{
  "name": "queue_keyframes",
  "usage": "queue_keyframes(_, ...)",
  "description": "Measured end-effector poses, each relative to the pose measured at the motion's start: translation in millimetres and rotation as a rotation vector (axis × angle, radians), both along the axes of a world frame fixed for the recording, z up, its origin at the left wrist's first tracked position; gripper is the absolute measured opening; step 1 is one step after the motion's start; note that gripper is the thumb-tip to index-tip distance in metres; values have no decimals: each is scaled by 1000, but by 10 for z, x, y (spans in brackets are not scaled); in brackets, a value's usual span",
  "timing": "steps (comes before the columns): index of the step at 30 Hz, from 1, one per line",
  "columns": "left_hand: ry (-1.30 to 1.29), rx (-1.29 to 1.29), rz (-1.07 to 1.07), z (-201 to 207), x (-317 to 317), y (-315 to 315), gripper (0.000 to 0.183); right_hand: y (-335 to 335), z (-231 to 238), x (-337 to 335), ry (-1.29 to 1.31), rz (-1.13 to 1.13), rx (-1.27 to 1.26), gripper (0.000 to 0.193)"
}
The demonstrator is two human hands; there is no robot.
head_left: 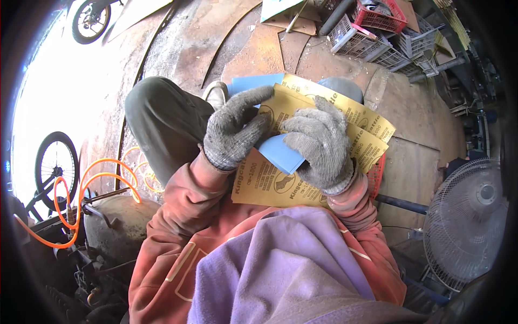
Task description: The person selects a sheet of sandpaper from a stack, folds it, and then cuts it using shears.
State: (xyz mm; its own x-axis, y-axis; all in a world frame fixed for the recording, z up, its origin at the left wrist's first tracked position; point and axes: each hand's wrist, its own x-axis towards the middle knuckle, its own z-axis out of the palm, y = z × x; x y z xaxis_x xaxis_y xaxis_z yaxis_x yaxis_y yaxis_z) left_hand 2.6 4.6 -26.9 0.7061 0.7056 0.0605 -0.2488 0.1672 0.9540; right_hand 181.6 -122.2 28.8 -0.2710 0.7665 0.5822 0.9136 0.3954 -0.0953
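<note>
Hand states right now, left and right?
Left hand: fingers apart at the yellow sheets; grip can't be told.
Right hand: closed, holding the curled blue sheet.

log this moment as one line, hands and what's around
left hand: gloved, at yellow-backed sandpaper sheets | right hand: gloved, touching curled blue sheet | right side: wire-cage fan | left side: spoked wheel

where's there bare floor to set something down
Bare floor shows between the crates and the fan, and between the left knee and the upper wheel. Crowded: around paper sheets, left hand and right hand; lower left, by the orange hose.
</note>
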Motion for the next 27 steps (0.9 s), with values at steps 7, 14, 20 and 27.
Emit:
queue_keyframes(7, -111, -5, 49, 46, 71, -47, 50, -3, -79, 32, -12, 10, 7, 36)
queue_keyframes(14, 38, 292, 51, 60, -5, 7, 39, 4, -15, 5, -1, 7, -14, 32)
queue_keyframes(20, -100, 181, 40, 59, 39, -22, 17, 11, -30, -4, 23, -58, 60, 35)
queue_keyframes(27, -50, 205, 39, 156, -4, 1, 15, 9, 13, -60, 44, -116, -4, 45)
